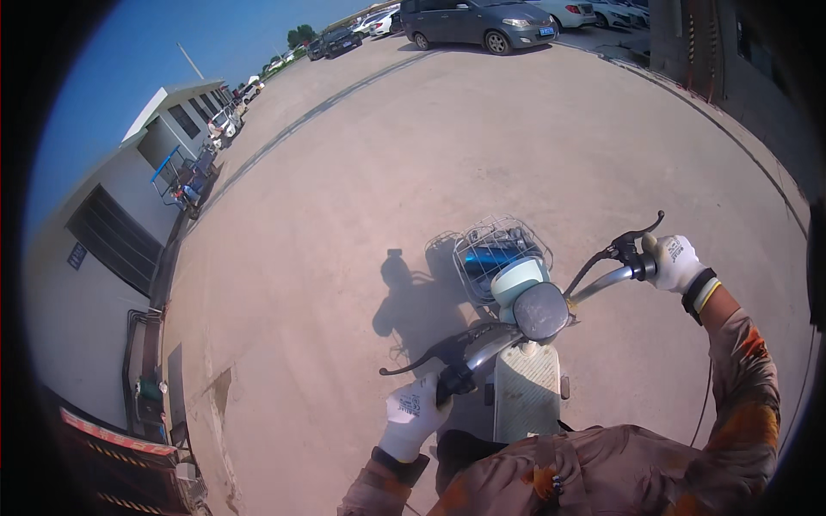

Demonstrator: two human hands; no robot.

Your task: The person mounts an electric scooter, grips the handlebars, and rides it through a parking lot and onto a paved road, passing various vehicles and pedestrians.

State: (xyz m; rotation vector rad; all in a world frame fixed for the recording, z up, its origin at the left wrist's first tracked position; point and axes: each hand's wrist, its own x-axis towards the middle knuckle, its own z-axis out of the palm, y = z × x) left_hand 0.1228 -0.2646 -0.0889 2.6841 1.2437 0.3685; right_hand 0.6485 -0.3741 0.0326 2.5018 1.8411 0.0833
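Gripping handlebars point(605, 283), sunlit pavement point(344, 189), parked cars point(471, 24)

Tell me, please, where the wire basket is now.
In the head view, the wire basket is right of centre, at the front of the scooter, beyond the handlebars, with a shadow to its left.
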